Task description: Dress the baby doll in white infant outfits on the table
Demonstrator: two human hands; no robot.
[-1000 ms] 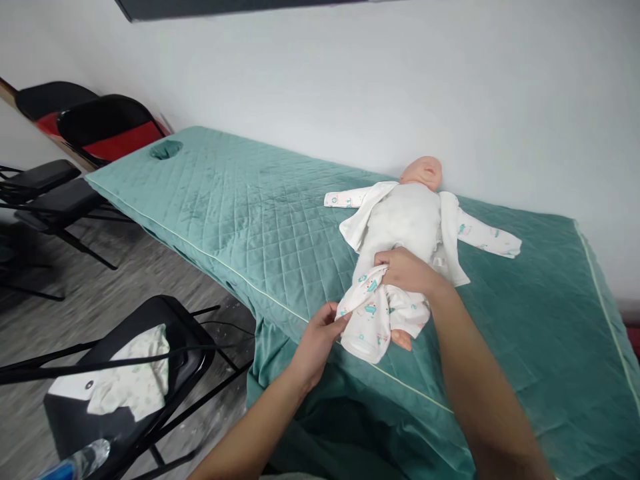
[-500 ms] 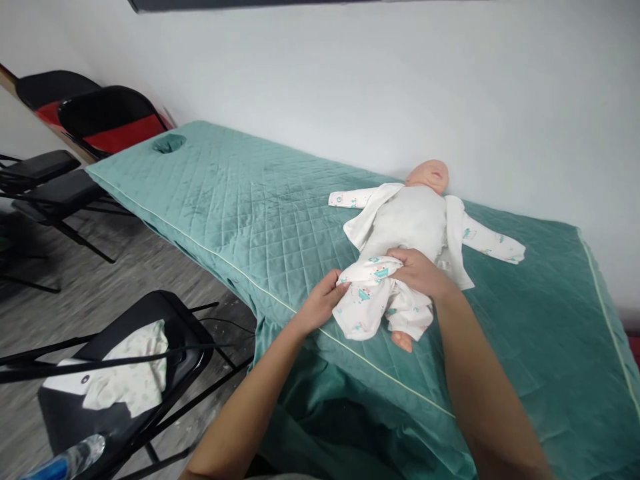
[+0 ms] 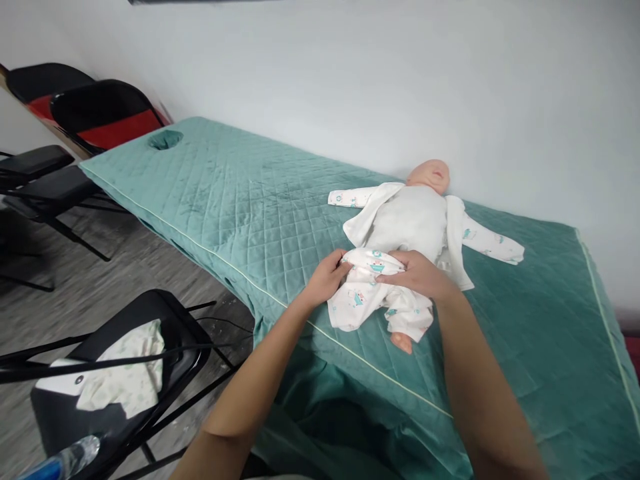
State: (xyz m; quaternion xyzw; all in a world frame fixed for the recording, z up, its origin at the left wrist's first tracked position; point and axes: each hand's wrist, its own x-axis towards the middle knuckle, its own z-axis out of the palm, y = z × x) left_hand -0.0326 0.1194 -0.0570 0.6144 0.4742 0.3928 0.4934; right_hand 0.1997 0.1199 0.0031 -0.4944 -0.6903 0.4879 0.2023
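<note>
A baby doll (image 3: 415, 217) lies on its back on a teal quilted table (image 3: 240, 193), head toward the wall. It wears a white printed sleepsuit (image 3: 370, 297), open over the chest with both sleeves spread out. One bare foot (image 3: 401, 342) pokes from a leg of the suit. My left hand (image 3: 327, 277) grips the suit's fabric at the doll's hip on the left. My right hand (image 3: 417, 273) holds the same bunched fabric at the doll's waist.
A black folding chair (image 3: 165, 333) at lower left carries a pale printed cloth (image 3: 123, 377). A plastic bottle (image 3: 65, 460) lies at the bottom left corner. More black and red chairs (image 3: 95, 117) stand beyond the table's far end. A white wall runs behind the table.
Both hands have drawn the suit's leg fabric up from the table edge toward the doll's waist. The left hand moved up and right.
</note>
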